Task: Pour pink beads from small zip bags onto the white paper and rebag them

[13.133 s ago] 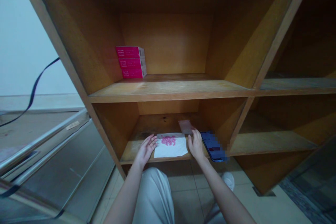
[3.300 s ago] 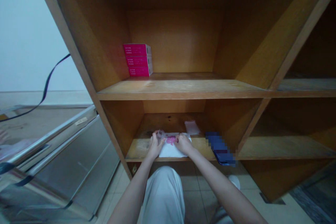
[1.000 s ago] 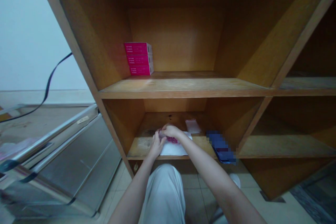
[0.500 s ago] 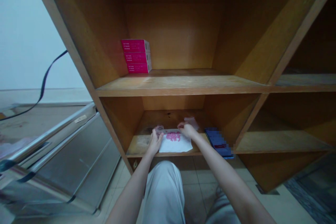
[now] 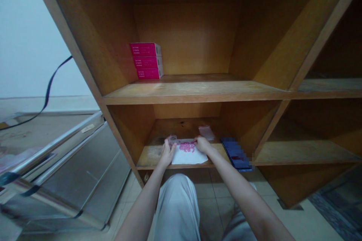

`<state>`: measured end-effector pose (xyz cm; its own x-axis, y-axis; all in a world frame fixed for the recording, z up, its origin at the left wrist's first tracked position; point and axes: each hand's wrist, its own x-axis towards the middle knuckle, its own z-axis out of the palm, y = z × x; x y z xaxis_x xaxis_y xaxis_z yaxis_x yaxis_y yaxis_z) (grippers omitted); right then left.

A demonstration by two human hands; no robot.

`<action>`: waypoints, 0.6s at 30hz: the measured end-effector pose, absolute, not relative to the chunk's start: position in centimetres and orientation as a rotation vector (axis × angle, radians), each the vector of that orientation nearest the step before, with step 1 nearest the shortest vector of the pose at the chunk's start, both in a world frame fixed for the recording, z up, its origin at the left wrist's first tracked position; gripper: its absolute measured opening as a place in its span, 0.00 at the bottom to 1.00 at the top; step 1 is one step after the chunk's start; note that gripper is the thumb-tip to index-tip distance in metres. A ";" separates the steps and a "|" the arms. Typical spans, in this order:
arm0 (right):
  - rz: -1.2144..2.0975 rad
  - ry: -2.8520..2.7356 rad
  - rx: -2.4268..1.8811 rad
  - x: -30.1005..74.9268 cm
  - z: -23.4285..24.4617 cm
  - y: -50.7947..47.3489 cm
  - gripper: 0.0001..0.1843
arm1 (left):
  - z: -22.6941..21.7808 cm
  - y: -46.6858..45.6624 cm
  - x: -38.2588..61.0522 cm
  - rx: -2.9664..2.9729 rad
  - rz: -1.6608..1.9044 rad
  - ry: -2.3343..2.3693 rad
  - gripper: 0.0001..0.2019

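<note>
At the far left a dark strap [image 5: 48,94] runs against the pale wall, its top end lost behind the cabinet's side, and a metal-framed cart [image 5: 85,177] is cut off by the picture's edge. Three pink boxes [image 5: 147,61] stand stacked on the upper shelf, their print too small to read. Below them, the left hand [image 5: 167,153] has its fingers closed around a clear plastic piece [image 5: 172,139], whose shape the fingers partly cover. Pink beads [image 5: 187,147] lie in a cluster on a white sheet [image 5: 189,159] between the hands, on the lower shelf. The right hand [image 5: 202,145] is at the cluster's right side, fingertips drawn narrowly together; whether they hold a bead cannot be told. Just behind it lies a small clear bag [image 5: 207,133], its contents unclear. Further right is a dark blue flat object [image 5: 234,152], partly pixelated.
</note>
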<state>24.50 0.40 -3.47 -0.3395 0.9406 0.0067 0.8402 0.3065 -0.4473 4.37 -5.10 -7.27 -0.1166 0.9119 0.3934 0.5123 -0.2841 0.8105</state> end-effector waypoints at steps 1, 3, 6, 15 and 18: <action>0.538 -2.307 -1.623 24.5 -3.5 0.4 0.13 | -7.2 -5.1 4.4 1.760 1.366 1.573 0.22; 0.537 -2.303 -1.627 24.4 -3.4 0.4 0.13 | -7.1 -5.2 4.4 1.745 1.357 1.586 0.22; 0.527 -2.296 -1.604 24.3 -3.4 0.3 0.12 | -7.0 -5.3 4.4 1.733 1.363 1.578 0.22; 0.520 -2.325 -1.535 24.1 -4.3 0.8 0.12 | -7.3 -5.1 4.3 1.752 1.358 1.576 0.22; 0.501 -2.313 -1.537 24.0 -4.6 0.8 0.12 | -7.4 -5.0 4.3 1.758 1.365 1.582 0.22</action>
<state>23.96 0.78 -4.59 -0.3712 0.9260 0.0695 0.8143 0.3606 -0.4549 4.34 -4.98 -7.36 -0.1227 0.9146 0.3853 0.5152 -0.2731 0.8124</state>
